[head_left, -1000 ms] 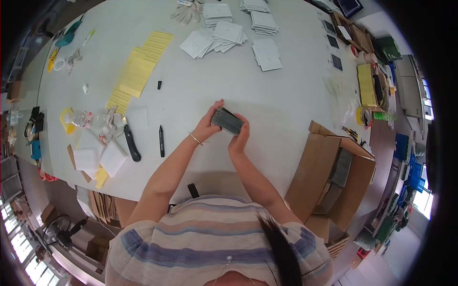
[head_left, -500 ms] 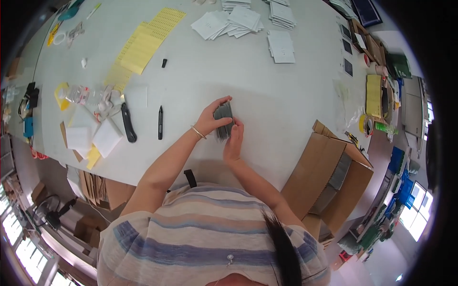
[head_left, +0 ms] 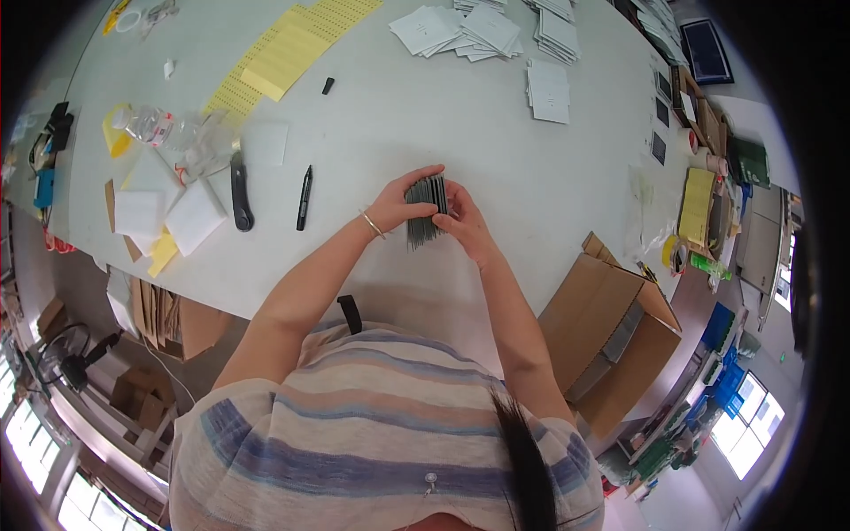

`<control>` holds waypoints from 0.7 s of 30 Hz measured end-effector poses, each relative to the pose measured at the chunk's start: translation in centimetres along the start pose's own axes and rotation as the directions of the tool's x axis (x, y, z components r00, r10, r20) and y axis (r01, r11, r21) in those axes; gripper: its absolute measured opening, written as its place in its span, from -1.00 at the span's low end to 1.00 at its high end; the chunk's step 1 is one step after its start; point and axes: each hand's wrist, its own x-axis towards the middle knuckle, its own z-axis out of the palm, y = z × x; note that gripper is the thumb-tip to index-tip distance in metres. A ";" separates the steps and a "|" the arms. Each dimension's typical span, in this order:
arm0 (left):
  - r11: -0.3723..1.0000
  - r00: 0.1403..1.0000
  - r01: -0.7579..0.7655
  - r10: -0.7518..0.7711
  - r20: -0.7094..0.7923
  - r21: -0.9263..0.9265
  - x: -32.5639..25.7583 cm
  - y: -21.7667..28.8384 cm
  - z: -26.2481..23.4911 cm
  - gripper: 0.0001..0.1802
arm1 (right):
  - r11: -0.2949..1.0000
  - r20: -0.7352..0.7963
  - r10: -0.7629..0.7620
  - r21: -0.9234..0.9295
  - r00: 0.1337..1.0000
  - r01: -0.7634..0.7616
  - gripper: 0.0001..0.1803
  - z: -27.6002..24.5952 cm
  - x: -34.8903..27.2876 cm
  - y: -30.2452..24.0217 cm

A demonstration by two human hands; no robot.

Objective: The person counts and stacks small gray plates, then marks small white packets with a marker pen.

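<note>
Close to my body, above the table, a stack of thin, dark grey card-like pieces (head_left: 424, 209) stands on edge between my hands. From the left, my left hand (head_left: 395, 205) grips it, thumb across the near face and fingers round the far side. My right hand (head_left: 467, 227) holds the right end of the stack between thumb and fingers. What the pieces are exactly is too small to tell. To the left of my hands lie a black marker pen (head_left: 305, 198) and a black-handled utility knife (head_left: 240, 196).
A small black cap (head_left: 328, 86) and yellow printed sheets (head_left: 285, 65) lie farther off. White packets (head_left: 549, 91) are piled at the far side. At left are a plastic bottle (head_left: 152, 125) and white foam pieces (head_left: 196, 218). An open cardboard box (head_left: 591, 296) stands by the right table edge.
My right hand has shifted up from the stack's near right corner to its right end and now pinches it there. The stack's edges look more fanned. The whole view has shifted slightly.
</note>
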 end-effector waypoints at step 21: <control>0.999 0.999 -0.048 0.049 0.010 -0.015 -0.1 -0.4 -0.3 -0.23 | 0.993 0.004 0.050 -0.106 0.999 -0.049 -0.29 0.2 -0.2 -1.1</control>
